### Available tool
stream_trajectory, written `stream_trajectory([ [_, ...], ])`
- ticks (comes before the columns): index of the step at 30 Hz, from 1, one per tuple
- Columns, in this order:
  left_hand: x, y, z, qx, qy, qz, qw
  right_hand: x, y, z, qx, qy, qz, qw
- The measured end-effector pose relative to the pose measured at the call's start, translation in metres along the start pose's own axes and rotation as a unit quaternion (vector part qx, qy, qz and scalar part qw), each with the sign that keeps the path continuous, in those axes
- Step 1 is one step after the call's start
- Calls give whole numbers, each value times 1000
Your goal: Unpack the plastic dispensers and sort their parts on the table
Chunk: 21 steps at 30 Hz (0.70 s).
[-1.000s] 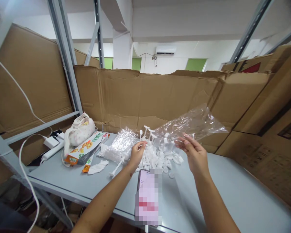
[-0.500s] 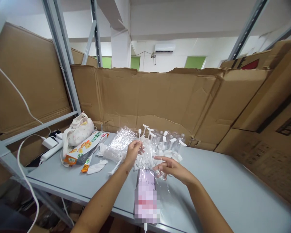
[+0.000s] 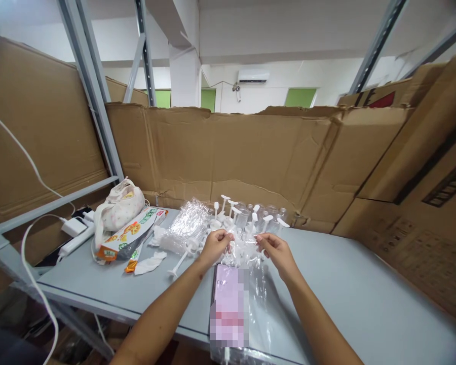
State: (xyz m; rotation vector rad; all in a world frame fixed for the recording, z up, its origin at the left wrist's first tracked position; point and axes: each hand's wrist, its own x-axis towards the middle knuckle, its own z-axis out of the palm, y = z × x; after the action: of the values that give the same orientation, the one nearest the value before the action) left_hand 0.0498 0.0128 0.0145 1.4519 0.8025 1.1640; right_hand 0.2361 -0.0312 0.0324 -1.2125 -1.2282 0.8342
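Observation:
Between my two hands stretches a thin clear plastic bag (image 3: 260, 286), its lower part hanging toward the front edge of the table. My left hand (image 3: 216, 246) pinches the bag at its upper left. On the other side my right hand (image 3: 276, 249) has its fingertips closed on the upper right of the plastic. Just behind the hands lie several white pump heads (image 3: 266, 221), partly hidden by the film. Clear plastic bottles (image 3: 243, 215) stand behind them. A phone with a pink screen (image 3: 228, 294) lies below my hands, partly blurred out.
Left of my hands lies a shiny clear plastic bundle (image 3: 188, 220) with a loose white pump (image 3: 179, 266) before it. Farther left are a printed box (image 3: 137, 233), a crumpled tissue (image 3: 150, 263), a cloth pouch (image 3: 122, 205) and a power strip (image 3: 76, 242). Cardboard walls (image 3: 235, 152) enclose the table.
My right hand's spread fingers have closed on the plastic bag. My left hand has lowered slightly, and the bag now hangs farther down toward the table edge. The view has shifted a little.

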Motion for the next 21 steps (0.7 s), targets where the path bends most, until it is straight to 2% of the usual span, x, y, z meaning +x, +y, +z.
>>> stream_trajectory([
  [3,0,0,-1,-4,7,-2,1000,1,0,-3,-9,16,-17,1000],
  [10,0,1,1,-2,37,4,999,3,1,-5,-6,8,-29,1000],
  [12,1,3,0,13,44,3,999,3,-1,-9,-15,-10,-28,999],
  [18,1,12,-8,42,8,-7,999,4,-5,-23,-17,-97,-21,995],
  [21,0,15,-10,48,6,3,999,4,-4,-23,3,-129,0,992],
])
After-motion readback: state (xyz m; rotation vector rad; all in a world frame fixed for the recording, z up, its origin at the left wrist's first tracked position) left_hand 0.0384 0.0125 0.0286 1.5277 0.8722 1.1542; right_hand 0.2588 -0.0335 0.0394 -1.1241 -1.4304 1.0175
